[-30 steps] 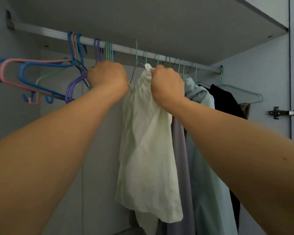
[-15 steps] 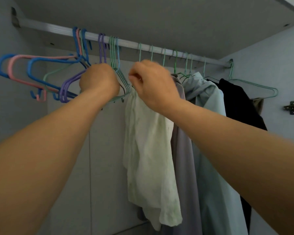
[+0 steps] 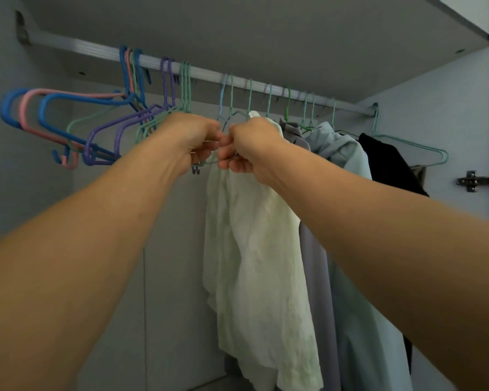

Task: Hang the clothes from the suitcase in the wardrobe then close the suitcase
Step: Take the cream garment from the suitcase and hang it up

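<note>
Left hand [image 3: 191, 142], right hand [image 3: 251, 149] pinch green hanger [image 3: 209, 162] — mostly hidden; pale garment [image 3: 260, 263] hangs below.

Wardrobe rail [image 3: 209, 74] runs left-near to right-far under the shelf [image 3: 266, 38]. Left end: empty blue, pink and purple hangers [image 3: 68, 119] bunched. Middle to right: thin green hangers [image 3: 305, 108] carrying pale green garment [image 3: 260, 249], grey, light blue, black clothes.

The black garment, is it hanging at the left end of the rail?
No, the black garment hangs near the right end of the rail, beyond the pale blue shirt.
</note>
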A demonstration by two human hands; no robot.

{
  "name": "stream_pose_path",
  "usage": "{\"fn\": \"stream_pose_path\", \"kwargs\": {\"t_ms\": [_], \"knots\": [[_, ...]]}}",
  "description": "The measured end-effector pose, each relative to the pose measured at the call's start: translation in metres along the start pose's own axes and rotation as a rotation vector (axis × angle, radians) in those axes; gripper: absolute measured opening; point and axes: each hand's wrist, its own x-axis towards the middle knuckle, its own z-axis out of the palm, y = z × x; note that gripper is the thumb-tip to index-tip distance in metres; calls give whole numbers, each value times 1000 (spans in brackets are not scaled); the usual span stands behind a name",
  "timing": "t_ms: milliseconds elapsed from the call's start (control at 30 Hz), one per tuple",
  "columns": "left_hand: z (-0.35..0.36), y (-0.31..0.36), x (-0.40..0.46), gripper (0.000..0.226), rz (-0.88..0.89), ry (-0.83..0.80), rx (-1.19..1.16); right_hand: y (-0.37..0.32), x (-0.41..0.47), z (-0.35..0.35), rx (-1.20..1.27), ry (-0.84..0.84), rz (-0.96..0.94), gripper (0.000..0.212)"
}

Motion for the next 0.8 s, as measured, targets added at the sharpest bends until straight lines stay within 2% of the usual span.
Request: {"fn": "stream_pose_path", "kwargs": {"t_ms": [167, 267, 400, 567, 700, 800], "knots": [[7, 2, -2, 13, 46, 46, -45, -2, 4, 0, 188, 47, 21, 30], [13, -3, -4, 16, 19, 107, -31, 9, -4, -1, 184, 49, -8, 17], [30, -18, -15, 23, -48, 162, -52, 34, -26, -25, 111, 56, -50, 22], [63, -29, -46, 38, -226, 26, -211, 72, -75, -86, 14, 48, 51, 33], [109, -47, -81, 19, -410, -91, -318, 105, -119, -154, -90, 67, 168, 50], [153, -71, -112, 24, -504, -212, -350, 130, -170, -213, -200, -24, 329, 54]]}}
